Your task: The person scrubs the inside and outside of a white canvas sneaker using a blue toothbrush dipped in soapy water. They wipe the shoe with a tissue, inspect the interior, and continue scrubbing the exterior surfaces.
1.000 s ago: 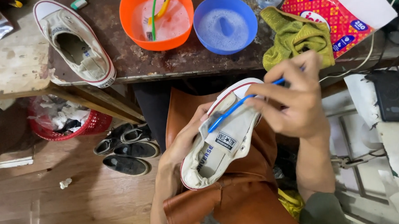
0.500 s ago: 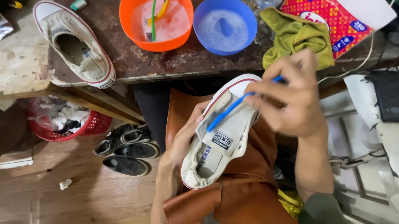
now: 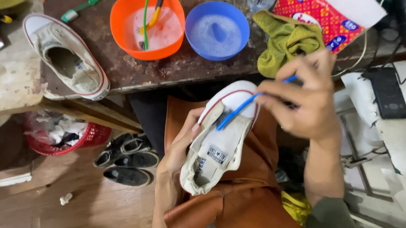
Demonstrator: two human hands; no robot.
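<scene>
My left hand (image 3: 182, 144) grips a white canvas sneaker (image 3: 220, 140) from its left side, above a brown leather apron (image 3: 234, 199) on my lap. The shoe's toe cap points toward the table. My right hand (image 3: 305, 100) holds a blue brush (image 3: 239, 108) by its handle, with the brush end against the tongue near the toe. A second, dirtier white sneaker (image 3: 66, 56) lies on the table at the left.
On the dark table (image 3: 133, 73) stand an orange bowl (image 3: 146, 25) with soapy water and brushes, a blue bowl (image 3: 216, 30) of foam, a green cloth (image 3: 286, 42) and a red tissue pack (image 3: 331, 12). Below left are a red basket (image 3: 67, 133) and dark shoes (image 3: 127, 160).
The brush end has slid up the tongue toward the toe cap. The view has shifted a little, so the table items sit further left.
</scene>
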